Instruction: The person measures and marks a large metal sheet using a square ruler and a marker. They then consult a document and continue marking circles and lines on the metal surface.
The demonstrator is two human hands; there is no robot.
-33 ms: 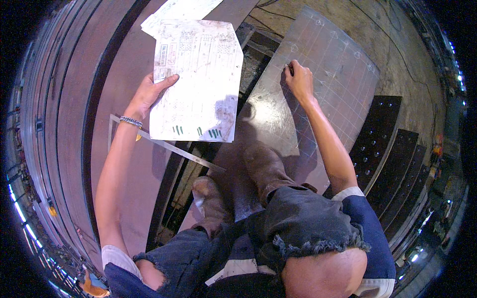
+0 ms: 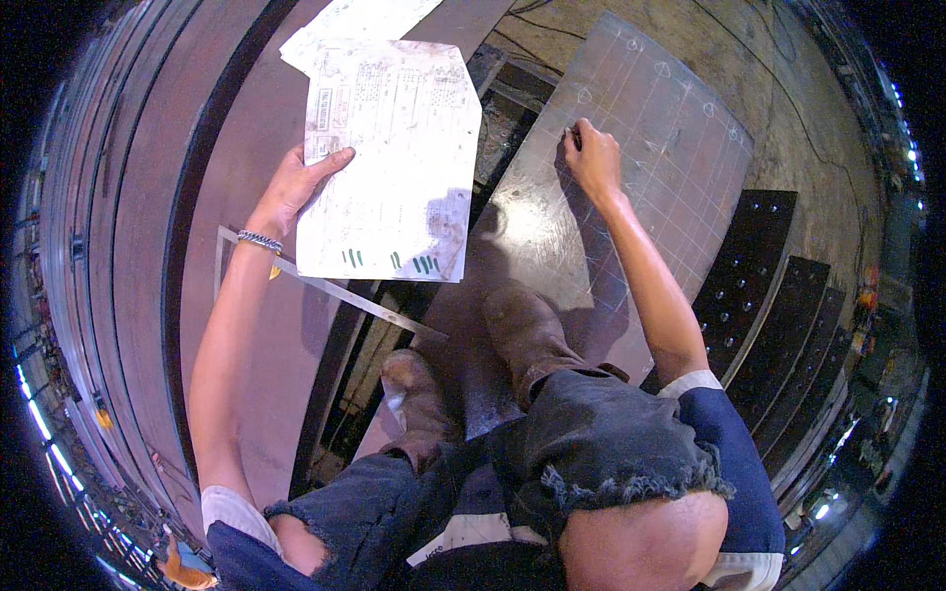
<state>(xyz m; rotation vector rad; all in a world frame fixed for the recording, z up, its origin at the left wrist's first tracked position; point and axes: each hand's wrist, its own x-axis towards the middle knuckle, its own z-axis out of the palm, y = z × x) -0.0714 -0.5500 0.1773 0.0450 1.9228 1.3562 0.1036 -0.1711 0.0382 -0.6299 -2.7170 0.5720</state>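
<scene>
My left hand [image 2: 296, 182] grips the left edge of a smudged white drawing sheet [image 2: 404, 187], thumb on top and fingers hidden underneath. Printed tables and diagrams cover the sheet, with short green strokes along its lower edge. My right hand [image 2: 593, 153] is closed in a pinch over a grey metal plate [image 2: 670, 148] marked with pale scribed lines and small circled marks. Whatever is between those fingertips is too small to make out. Beneath my left wrist and the sheet lies a steel carpenter's square [image 2: 365, 303], partly covered.
More white papers [image 2: 355, 25] lie beyond the sheet. Dark plates with drilled holes [image 2: 754, 256] are stacked at the right. Long reddish-brown steel beams [image 2: 246, 335] run along the left. My boots [image 2: 527, 330] rest between them, and cables [image 2: 803, 118] cross the floor at far right.
</scene>
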